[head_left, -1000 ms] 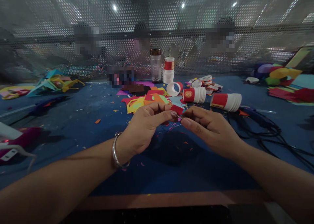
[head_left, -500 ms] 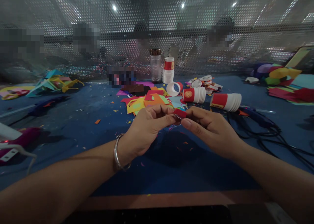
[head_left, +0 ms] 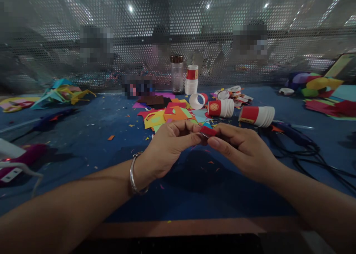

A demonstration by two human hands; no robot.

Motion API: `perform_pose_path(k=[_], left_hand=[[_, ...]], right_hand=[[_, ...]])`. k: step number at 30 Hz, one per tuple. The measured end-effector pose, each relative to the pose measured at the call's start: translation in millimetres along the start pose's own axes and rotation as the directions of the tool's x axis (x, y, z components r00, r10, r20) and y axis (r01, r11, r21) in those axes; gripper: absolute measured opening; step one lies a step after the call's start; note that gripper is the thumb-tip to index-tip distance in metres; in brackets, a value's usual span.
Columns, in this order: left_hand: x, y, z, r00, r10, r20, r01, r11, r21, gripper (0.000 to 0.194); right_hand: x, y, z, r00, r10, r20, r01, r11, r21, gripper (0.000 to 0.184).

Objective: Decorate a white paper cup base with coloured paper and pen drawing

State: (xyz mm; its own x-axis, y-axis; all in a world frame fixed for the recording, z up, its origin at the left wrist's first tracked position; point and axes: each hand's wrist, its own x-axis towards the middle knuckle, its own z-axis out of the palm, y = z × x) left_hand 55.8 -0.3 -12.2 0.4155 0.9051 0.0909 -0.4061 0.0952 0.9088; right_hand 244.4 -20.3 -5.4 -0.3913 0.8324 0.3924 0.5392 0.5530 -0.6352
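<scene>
A small red piece of paper (head_left: 208, 131) is held above the blue table, between my two hands. The thumb and fingers of my left hand (head_left: 168, 146) pinch its left end. My right hand (head_left: 246, 148) is closed at its right end, thumb below and the other fingers curled behind. Along the paper's lower edge runs a thin shiny strip, too small to make out. Just beyond my fingers lies a pile of coloured paper scraps (head_left: 155, 119).
Nested paper cups (head_left: 257, 115) lie at right, near a blue glue gun (head_left: 296, 133) with black cable. Another glue gun (head_left: 54, 119) and a purple power strip (head_left: 26, 159) are left. A glass bottle (head_left: 177, 75) and upright cups (head_left: 191, 84) stand by the mesh screen.
Both hands have shifted very slightly right and down with the red paper, whose tilt has changed a little. The grip looks the same.
</scene>
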Motion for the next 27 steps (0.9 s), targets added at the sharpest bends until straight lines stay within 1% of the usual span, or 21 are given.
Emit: perform_pose_path(k=[4,11,14,19,27], left_hand=[[0.2,0.6,-0.8,1.0,-0.01,0.015,0.009,1.0,0.018,0.012],[1.8,-1.0,-3.1,0.999,0.0,0.033,-0.001,0.999,0.039,0.021],[2.0,-0.6,-3.0,0.999,0.002,0.047,-0.004,0.999,0.044,0.021],[2.1,0.7,-2.7,0.998,-0.024,0.057,0.023,0.999,0.023,0.023],[1.8,-0.7,-5.3,0.996,-0.056,0.072,0.055,0.998,0.013,0.016]], right_hand=[[-1.9,0.3,-0.5,0.999,-0.027,-0.017,0.027,0.999,-0.018,0.037],[-4.1,0.0,-2.2,1.0,0.005,0.007,-0.005,0.999,-0.036,0.039],[-4.0,0.5,-1.9,1.0,-0.002,0.003,0.002,0.999,-0.035,0.04],[-4.4,0.7,-1.8,1.0,-0.013,0.004,0.013,0.999,-0.051,0.041],[-5.9,-0.4,-1.6,1.0,0.011,0.015,-0.011,1.0,-0.023,0.04]])
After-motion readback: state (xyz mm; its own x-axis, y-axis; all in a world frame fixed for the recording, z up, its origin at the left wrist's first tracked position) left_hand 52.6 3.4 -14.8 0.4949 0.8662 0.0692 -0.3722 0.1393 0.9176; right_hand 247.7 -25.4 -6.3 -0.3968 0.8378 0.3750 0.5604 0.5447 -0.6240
